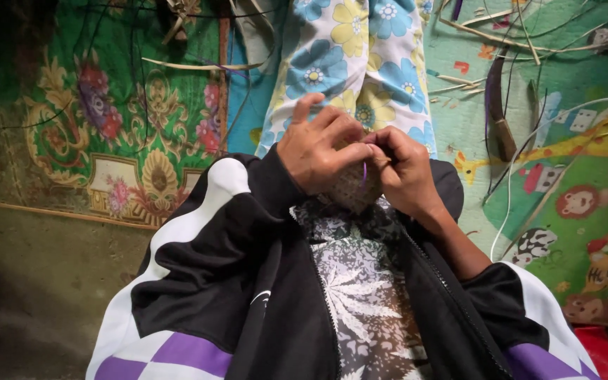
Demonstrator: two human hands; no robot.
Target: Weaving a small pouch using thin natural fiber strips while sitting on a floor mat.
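Colourful floor mats, green w/ flowers and cartoon animals, lie under loose thin cane strips (501, 35). Head view: both hands meet close at the chest on a small tan woven piece (350, 188). Left hand (314, 151) wraps over it; right hand (404, 169) pinches a thin purple strand (364, 174). I think it is best to keep the strand taut and the piece steady, w/o twisting.

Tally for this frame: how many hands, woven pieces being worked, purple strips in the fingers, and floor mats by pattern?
Hands: 2, left hand and right hand
Small woven piece held between them: 1
Purple strip at the fingers: 1
Floral mat: 1
Cartoon animal mat: 1
Total: 6
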